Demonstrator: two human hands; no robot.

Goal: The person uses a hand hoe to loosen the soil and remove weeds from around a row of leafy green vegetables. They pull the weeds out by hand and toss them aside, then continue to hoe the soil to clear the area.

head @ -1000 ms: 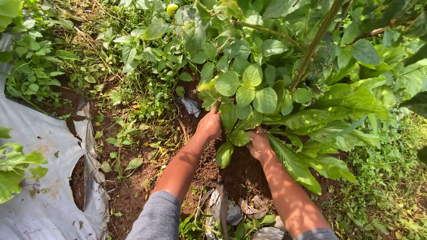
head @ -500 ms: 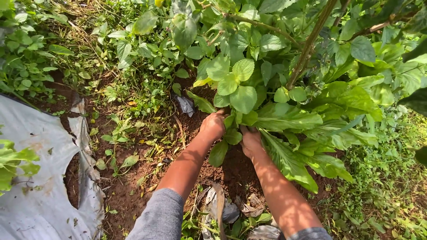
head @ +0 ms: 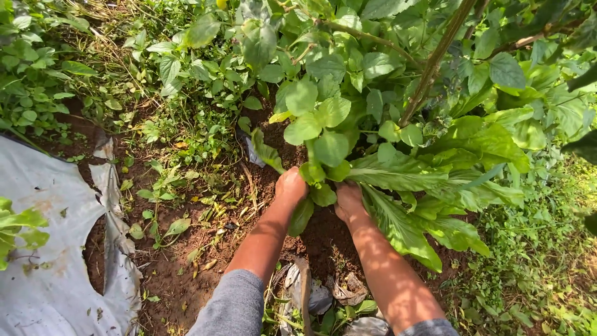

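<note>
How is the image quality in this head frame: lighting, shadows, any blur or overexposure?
Head view: hard sunlight, mostly sharp. The grey plastic sheet and lower-right grass look washed out; the soil under the leafy plant lies in deep shade. Left hand and right hand are in focus, fingers partly hidden by leaves.

reddish-brown garden soil (head: pixel 186 274) is carrying everything here, showing bare between patches of low weeds (head: pixel 186 130). a torn grey plastic sheet (head: pixel 50 261) is lying flat over the ground at the left, its ragged edge curling beside the dirt. dry leaf scraps and crumpled pale litter (head: pixel 317 295) are resting on the soil near the bottom edge, while grass (head: pixel 547 274) is covering the ground at the right.
</note>
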